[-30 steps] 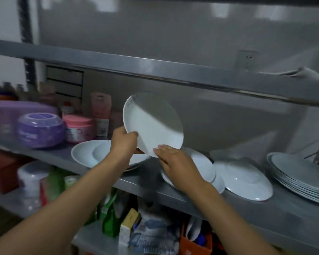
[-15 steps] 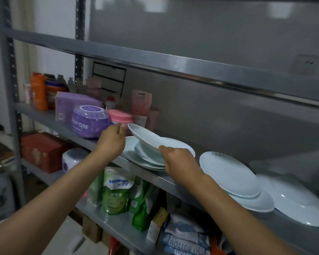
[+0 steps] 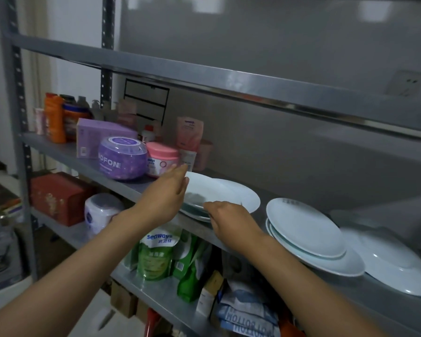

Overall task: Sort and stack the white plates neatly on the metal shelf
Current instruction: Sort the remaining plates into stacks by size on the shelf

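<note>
Now the top white plate (image 3: 219, 193) sits on the left pile on the metal shelf (image 3: 122, 183), beside the pink jar (image 3: 161, 159). The left hand (image 3: 165, 198) is flat and open at its rim. The right hand (image 3: 231, 221) hides its fingers, so I cannot tell its grip. Next, the two-plate pile (image 3: 306, 233) likely needs moving over.
</note>
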